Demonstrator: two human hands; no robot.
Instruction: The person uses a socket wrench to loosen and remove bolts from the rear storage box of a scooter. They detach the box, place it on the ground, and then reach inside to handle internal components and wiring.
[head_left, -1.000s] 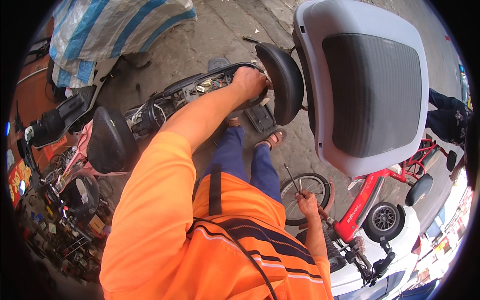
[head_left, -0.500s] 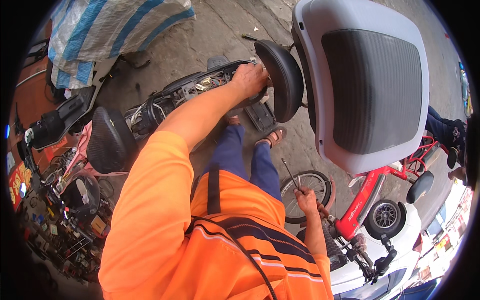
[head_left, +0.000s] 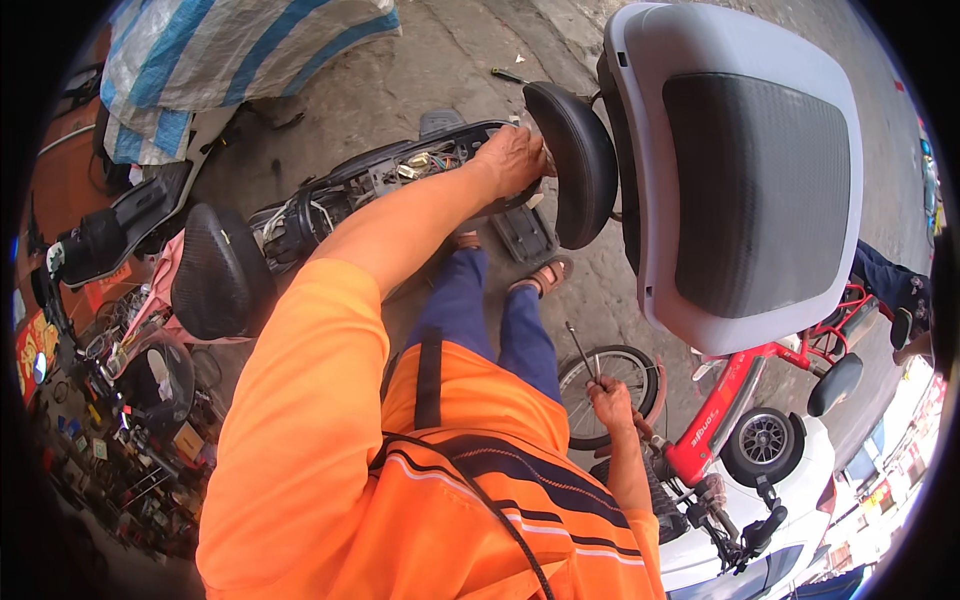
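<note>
My left hand (head_left: 512, 160) reaches into the rear of a stripped electric scooter (head_left: 385, 175), whose wiring lies bare. Its fingers curl down beside the black padded rear seat (head_left: 575, 165); whatever they grip is hidden. My right hand (head_left: 612, 405), down by my right side, is closed around a long, thin metal shaft that looks like a screwdriver (head_left: 578, 342). A second, shorter metal piece (head_left: 598, 364) sticks up from the same grip. Behind the rear seat stands a grey storage box (head_left: 650, 170) with a black padded panel.
A black front saddle (head_left: 220, 275) sits at the scooter's left. Below the rear seat, a dark tray-like part (head_left: 525, 235) lies near my sandals. A tool (head_left: 510, 76) lies on the ground. A red bike (head_left: 715, 415) and a white car (head_left: 800, 490) are at right; clutter (head_left: 140, 440) fills the left.
The view has shifted slightly, so the scooter, rear seat and storage box appear a little farther right. My left hand stays by the seat; my right hand keeps its grip.
</note>
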